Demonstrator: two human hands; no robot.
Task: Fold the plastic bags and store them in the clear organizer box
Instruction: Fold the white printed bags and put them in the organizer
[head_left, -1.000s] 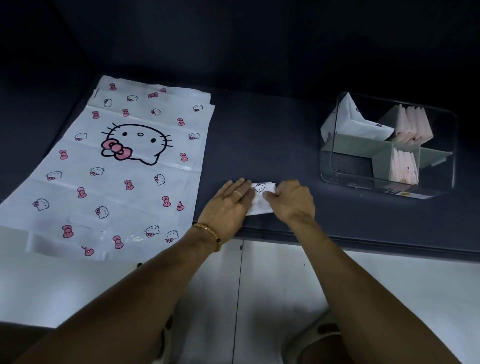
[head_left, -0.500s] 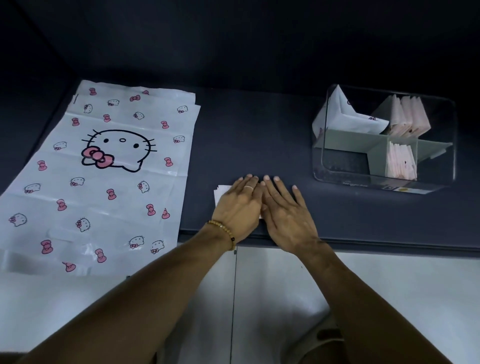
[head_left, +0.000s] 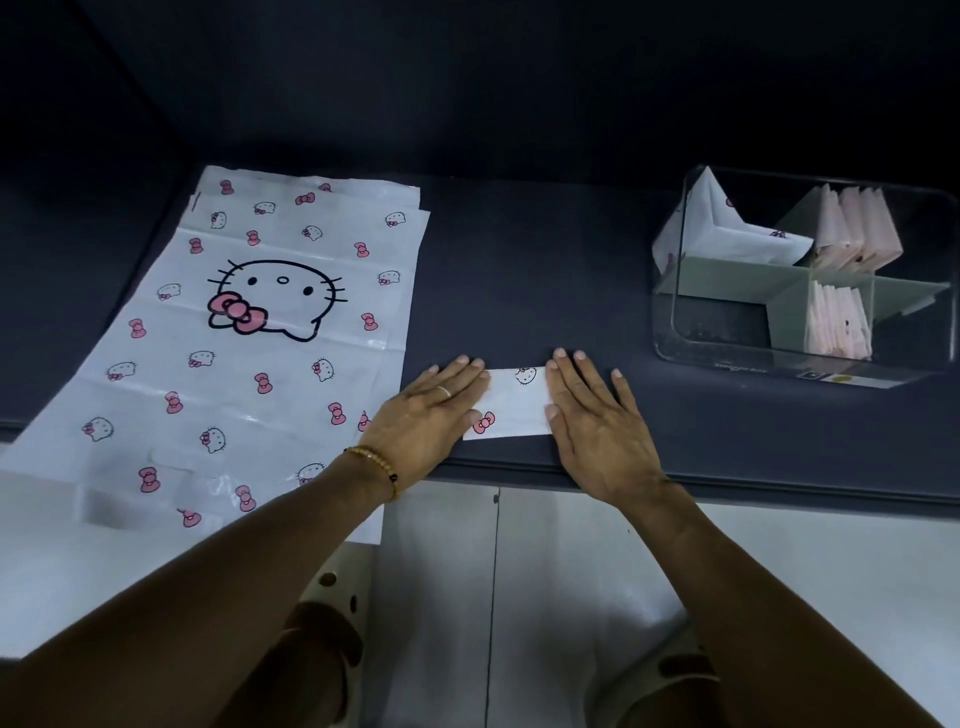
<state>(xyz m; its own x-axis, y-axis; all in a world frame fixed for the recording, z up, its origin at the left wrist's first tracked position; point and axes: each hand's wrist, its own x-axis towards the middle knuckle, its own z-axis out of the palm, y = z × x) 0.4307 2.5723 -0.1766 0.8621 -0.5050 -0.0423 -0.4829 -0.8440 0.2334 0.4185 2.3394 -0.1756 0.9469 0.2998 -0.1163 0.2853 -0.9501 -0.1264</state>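
- pressing down on a folded bag (head_left: 511, 402), both hands lie flat on it with fingers straight; the white strip shows only in the gap between them.
- the left hand (head_left: 428, 415) covers its left end and the right hand (head_left: 597, 421) its right end, neither curled round it nor pinching it.
- half a second ago the two hands sat side by side, touching, over the packet; now they have slid apart, and more of the strip is bare.
- a second ago fingers were pinching and tucking a small corner, so i'd judge the creasing is done and this is a smoothing pass outward from the middle.
- the strip's long axis runs left to right, from one palm to the other, roughly along the dark counter (head_left: 545, 270) edge; its short sides are hidden under the hands.
- a small cat face sits near its far edge, a pink bow by the left thumb.
- it looks too long for a compartment as it lies, so another fold is probably still needed.
- beyond the right fingertips and further right stands the clear organizer box (head_left: 675, 332), holding folded packets in three of its cells; the near-left cell looks vacant.
- past the left wrist, with its bead bracelet (head_left: 376, 462), a stack of flat unfolded bags (head_left: 249, 332) waits, overhanging the counter edge.
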